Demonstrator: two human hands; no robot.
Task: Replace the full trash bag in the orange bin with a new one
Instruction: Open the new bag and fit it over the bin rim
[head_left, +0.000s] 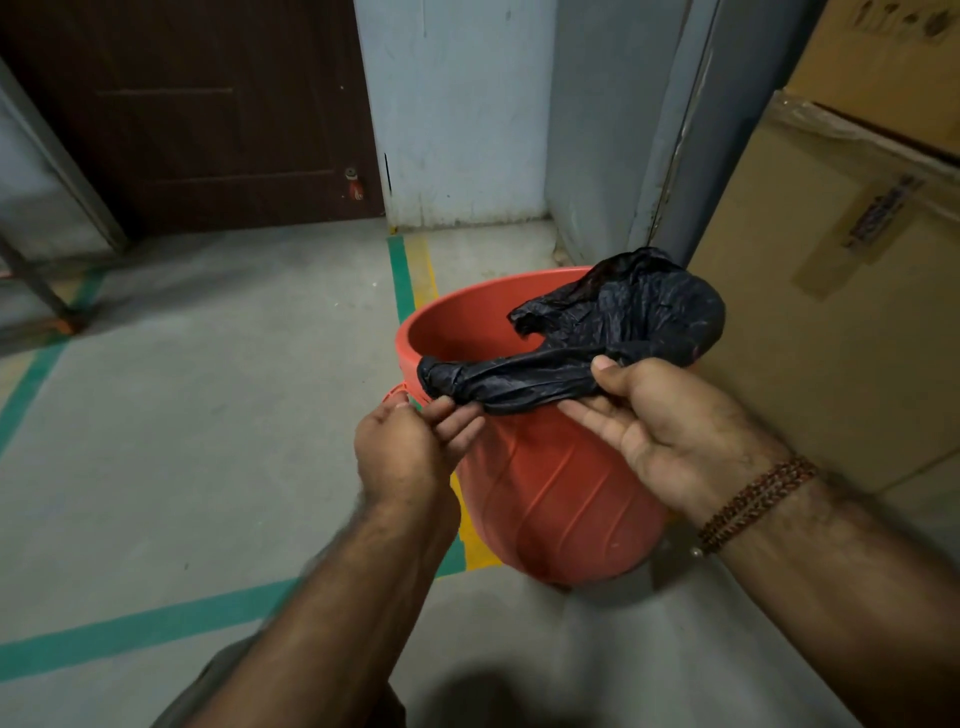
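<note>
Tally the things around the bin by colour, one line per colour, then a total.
Orange: 1, the bin
Black: 1, the crumpled trash bag held in both hands, left hand and right hand
Brown: 2, the door and the stacked cardboard boxes
Total: 4

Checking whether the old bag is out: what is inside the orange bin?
The orange bin shows bare orange inner wall; the black bag held above it by both hands hides the rest, including the bottom.
</note>
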